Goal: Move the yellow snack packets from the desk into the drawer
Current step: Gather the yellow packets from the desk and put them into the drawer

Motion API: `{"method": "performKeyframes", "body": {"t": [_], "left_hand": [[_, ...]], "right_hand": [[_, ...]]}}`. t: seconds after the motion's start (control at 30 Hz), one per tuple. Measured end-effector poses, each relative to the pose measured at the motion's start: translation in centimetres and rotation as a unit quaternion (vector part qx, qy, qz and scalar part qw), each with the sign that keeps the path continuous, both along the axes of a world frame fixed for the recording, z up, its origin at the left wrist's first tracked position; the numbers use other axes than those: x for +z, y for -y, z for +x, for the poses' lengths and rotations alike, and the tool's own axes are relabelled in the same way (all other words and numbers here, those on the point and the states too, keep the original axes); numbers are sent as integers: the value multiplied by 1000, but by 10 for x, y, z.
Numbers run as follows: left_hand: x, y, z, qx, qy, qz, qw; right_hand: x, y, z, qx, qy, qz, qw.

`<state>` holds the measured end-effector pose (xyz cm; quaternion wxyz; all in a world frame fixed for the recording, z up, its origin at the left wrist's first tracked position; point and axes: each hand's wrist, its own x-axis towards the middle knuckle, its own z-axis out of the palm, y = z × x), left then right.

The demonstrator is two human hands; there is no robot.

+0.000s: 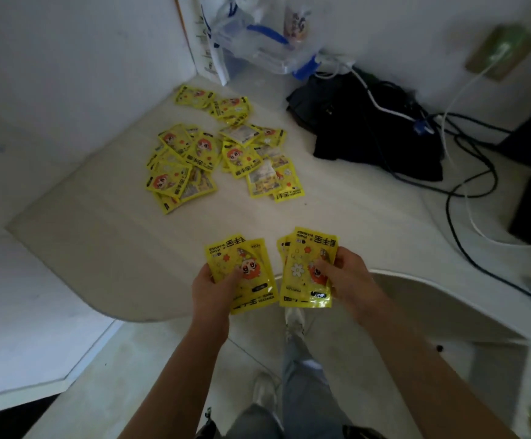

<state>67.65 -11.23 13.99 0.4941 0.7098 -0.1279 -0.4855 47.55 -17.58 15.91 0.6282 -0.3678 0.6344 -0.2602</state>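
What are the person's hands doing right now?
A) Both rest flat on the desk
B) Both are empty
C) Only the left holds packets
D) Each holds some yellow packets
D: the left hand and the right hand each grip a few yellow packets above the desk edge.

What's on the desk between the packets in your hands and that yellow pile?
Nothing: the head view shows bare desk between the held packets and the pile.

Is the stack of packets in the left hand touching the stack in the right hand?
Apart. In the head view, a narrow strip of desk and floor shows between the left hand's stack and the right hand's stack along their whole facing edges.
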Motion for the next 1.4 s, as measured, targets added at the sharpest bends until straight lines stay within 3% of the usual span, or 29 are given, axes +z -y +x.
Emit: {"method": "performKeyframes", "body": {"t": [0.47,1.03,1.4], "left_hand": [[6,-69,-109,-182,29,-5,983],[-16,-216,-370,-253,21,15,967],[-30,-225,-486,-321,31,19,947]], "right_hand": [[9,-142,-115,-150,2,-14,989],[-12,-319,-376,-259,-15,-4,966],[-30,-360,-484,-330,-26,18,943]]}}
